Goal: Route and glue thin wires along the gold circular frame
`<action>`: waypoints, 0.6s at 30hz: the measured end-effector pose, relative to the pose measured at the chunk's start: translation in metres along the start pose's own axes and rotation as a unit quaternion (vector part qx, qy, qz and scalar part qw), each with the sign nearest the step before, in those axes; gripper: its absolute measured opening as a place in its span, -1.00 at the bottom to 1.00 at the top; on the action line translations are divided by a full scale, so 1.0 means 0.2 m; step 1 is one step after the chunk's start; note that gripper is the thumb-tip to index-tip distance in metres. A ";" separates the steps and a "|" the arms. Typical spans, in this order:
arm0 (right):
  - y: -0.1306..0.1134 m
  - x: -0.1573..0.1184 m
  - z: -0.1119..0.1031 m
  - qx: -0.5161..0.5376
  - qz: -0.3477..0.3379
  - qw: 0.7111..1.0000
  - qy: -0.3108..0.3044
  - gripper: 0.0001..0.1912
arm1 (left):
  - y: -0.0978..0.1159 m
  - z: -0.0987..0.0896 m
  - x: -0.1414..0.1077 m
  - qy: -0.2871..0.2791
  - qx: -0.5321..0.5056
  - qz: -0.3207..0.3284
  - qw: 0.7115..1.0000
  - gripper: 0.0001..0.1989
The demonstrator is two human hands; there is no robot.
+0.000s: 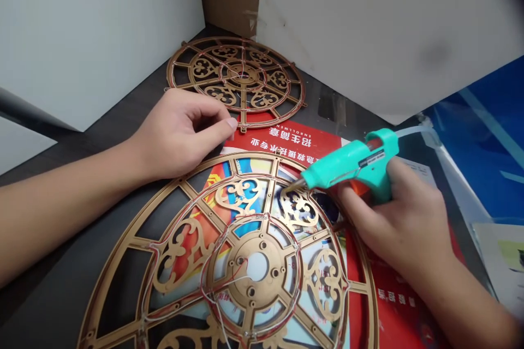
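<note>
A round gold openwork frame point(251, 240) with scrolled ornaments lies in front of me, with thin red and white wires running along its rings. My right hand point(403, 212) grips a turquoise hot glue gun point(344, 166). The gun's metal nozzle points left, over a scrolled ornament point(299, 208) at the frame's upper right; whether it touches cannot be told. A pale glue stick point(411, 130) sticks out of the gun's back. My left hand point(184, 131) is above the frame's far rim, thumb and forefinger pinched together; anything between them is too small to make out.
A second gold wired frame point(243, 73) lies farther back on the dark tabletop point(118, 114). Red printed sheets point(286, 133) are under the near frame. White panels point(347, 27) rise behind and at the left. Clear plastic and a blue surface point(487, 152) are at the right.
</note>
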State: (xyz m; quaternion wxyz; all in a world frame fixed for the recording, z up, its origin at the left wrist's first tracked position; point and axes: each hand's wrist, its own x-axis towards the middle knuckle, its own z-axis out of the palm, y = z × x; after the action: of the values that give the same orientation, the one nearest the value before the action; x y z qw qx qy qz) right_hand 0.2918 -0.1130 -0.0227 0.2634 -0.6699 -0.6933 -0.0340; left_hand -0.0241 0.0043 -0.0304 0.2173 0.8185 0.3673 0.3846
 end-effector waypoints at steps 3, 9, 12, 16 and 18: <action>-0.01 -0.03 0.01 -0.017 -0.056 0.998 -0.002 -0.64 | 0.01 0.00 -0.01 -0.030 0.007 0.012 0.999 -0.67; -0.01 -0.02 0.02 -0.071 -0.145 0.987 0.000 -0.67 | 0.01 0.00 0.00 -0.031 -0.012 0.023 0.999 -0.68; -0.03 -0.01 0.02 -0.084 -0.139 0.987 0.012 -0.64 | 0.01 0.01 0.00 -0.024 -0.013 0.017 0.999 -0.68; -0.05 0.00 0.01 -0.080 -0.101 0.992 0.009 -0.64 | 0.00 0.01 0.00 -0.025 -0.011 0.012 1.000 -0.68; -0.05 0.00 0.01 -0.079 -0.093 0.993 0.009 -0.64 | 0.00 0.01 0.00 -0.024 -0.008 0.011 1.000 -0.69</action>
State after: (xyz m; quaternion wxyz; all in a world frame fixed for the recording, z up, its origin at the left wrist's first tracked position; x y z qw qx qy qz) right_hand 0.2823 -0.1141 -0.0212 0.2117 -0.6208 -0.7454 -0.1187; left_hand -0.0222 0.0039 -0.0318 0.2286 0.8295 0.3501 0.3702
